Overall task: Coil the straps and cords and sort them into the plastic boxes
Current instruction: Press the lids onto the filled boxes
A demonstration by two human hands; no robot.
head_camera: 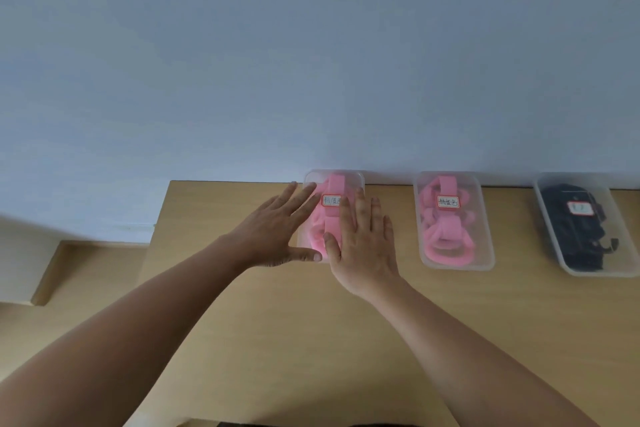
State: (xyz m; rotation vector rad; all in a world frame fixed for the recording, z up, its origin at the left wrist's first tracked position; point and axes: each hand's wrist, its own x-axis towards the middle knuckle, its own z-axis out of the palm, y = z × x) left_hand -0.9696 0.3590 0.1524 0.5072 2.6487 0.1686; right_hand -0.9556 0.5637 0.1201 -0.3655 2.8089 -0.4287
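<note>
Lying flat and straight-fingered on the leftmost plastic box [356,180] of pink straps [334,184] near the desk's [277,340] back-left corner, your left grip [277,229] and right grip [363,243] hold nothing; uneven pushing could slide it off the edge.

Both hands, left hand [277,229] and right hand [363,246], lie flat with straight fingers on the left box [334,172]. Just past the fingertips the wall [311,62] rises behind the box and blocks that way. To the right of the right hand, a strip of bare table [277,340] leads to the middle box [457,267], with the black box [602,274] beyond it. Left of the left hand, and back towards the wrists, the tabletop offers free passage.
</note>
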